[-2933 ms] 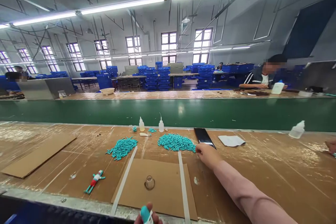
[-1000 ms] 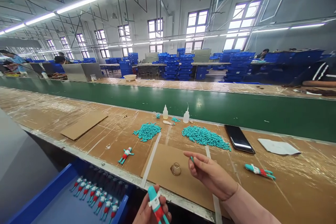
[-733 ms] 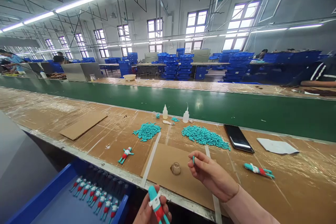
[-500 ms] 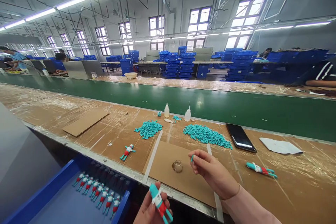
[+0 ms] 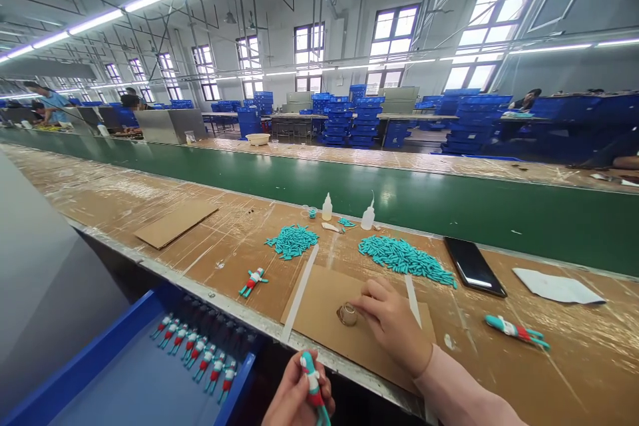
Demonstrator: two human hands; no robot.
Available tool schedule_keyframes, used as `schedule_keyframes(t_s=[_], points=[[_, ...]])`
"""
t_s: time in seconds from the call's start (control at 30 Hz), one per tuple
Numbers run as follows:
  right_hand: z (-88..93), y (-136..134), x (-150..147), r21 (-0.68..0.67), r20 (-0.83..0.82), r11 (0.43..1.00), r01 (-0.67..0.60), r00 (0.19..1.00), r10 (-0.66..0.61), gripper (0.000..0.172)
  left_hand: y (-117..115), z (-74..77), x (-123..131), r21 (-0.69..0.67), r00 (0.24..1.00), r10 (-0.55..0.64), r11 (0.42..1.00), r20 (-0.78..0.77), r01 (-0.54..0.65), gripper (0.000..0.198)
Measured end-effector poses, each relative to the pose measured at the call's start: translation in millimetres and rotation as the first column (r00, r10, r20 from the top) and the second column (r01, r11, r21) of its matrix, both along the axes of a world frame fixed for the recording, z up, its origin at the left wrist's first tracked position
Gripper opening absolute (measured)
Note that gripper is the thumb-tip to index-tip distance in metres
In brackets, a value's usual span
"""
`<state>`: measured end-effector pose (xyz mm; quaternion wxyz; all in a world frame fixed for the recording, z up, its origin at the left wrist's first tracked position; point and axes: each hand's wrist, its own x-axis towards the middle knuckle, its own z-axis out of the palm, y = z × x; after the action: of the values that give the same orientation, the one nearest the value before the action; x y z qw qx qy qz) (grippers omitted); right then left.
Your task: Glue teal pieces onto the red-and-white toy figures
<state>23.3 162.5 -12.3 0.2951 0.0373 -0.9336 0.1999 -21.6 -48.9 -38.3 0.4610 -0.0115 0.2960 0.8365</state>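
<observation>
My left hand (image 5: 299, 389) is closed round a small figurine (image 5: 313, 383) with a teal head, white middle, red shorts and teal legs. Its head points up, tilted a little. My right hand (image 5: 392, 319) pinches at the rim of a small round cup (image 5: 348, 314) on a cardboard sheet (image 5: 324, 286). The small teal piece seen in those fingers earlier is hidden behind them now. Behind that hand lies a large pile of teal pieces (image 5: 404, 259), with a smaller pile (image 5: 292, 241) to its left. Another figurine (image 5: 253, 281) lies left of the cardboard, its arms out.
An armless figurine (image 5: 516, 331) lies at right, below a phone (image 5: 474, 266) and white cloth (image 5: 559, 286). Two squeeze bottles (image 5: 368, 217) stand by the green conveyor belt (image 5: 279, 176). A blue bin (image 5: 150, 373) at lower left holds several figurines. Flat cardboard (image 5: 177, 223) lies left.
My right hand has moved left and down to the cup, and the teal piece has gone out of sight. My left hand has turned the figurine slightly. The view has shifted a little.
</observation>
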Motion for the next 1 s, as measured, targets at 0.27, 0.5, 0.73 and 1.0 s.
schedule_keyframes(t_s=[0.27,0.5,0.73,1.0], points=[[0.9,0.7,1.0,-0.051,-0.011,0.999,0.005,1.000,-0.006,0.034,2.5,10.1,4.2,-0.133,0.988,0.153,0.979,-0.026,-0.155,0.036],[27.0,-21.2,13.1,-0.814,0.178,0.579,0.036,0.966,0.190,0.041,24.6,30.5,11.1,-0.176,0.951,0.258,0.942,-0.171,-0.287,0.037],[41.6,-46.0,34.9,-0.994,0.096,0.091,0.067,0.921,0.378,0.039,38.2,48.6,19.7,-0.134,0.930,0.247,0.947,-0.273,-0.291,0.036],[44.7,-45.4,42.9,-0.979,0.079,0.202,0.014,0.946,0.315,0.038,40.5,50.0,23.2,-0.063,0.925,0.220,0.966,-0.309,-0.251,0.034]])
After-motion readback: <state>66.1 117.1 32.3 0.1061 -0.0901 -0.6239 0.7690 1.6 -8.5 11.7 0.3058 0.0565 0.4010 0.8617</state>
